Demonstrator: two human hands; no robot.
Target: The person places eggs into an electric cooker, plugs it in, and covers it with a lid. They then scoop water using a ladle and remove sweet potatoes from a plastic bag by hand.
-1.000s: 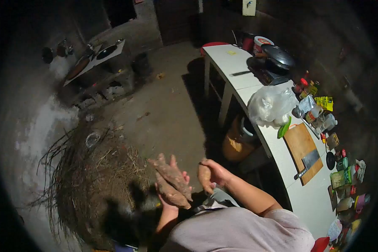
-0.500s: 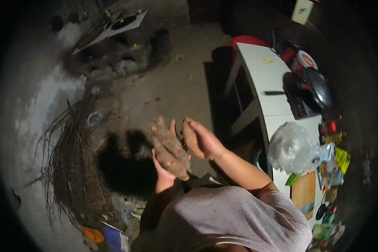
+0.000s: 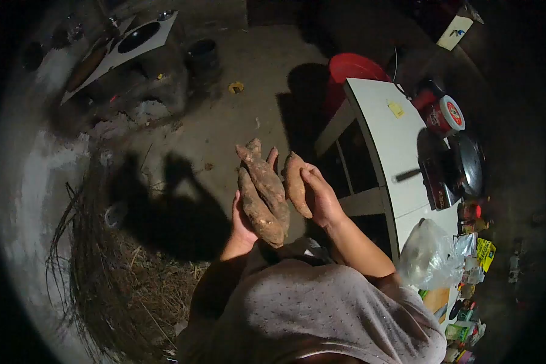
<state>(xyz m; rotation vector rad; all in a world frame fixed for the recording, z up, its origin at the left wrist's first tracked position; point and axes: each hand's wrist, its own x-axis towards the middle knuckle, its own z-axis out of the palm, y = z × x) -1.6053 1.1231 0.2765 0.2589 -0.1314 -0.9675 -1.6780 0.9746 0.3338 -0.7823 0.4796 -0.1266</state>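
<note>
Several brown, soil-covered sweet potatoes (image 3: 264, 189) rest in my left hand (image 3: 241, 229), stacked lengthwise in front of my chest. The fingers of that hand curl under them and are mostly hidden; the thumb side shows at the left edge. A single smaller sweet potato (image 3: 296, 187) is gripped in my right hand (image 3: 325, 199), upright and slightly tilted, with the thumb along its right side. It is close beside the bunch, a narrow gap between them.
To the right stands a white table (image 3: 376, 115) with a pan (image 3: 465, 164), a red-and-white tub (image 3: 446, 115) and a plastic bag (image 3: 429, 258). A red basin (image 3: 358, 65) is behind it. Dry twigs (image 3: 121, 291) lie at lower left; a stove (image 3: 124, 54) stands at far left.
My view has shifted, so the table and stove sit differently in the frame. Both hands still hold their sweet potatoes, now seen more sharply and slightly to the right.
</note>
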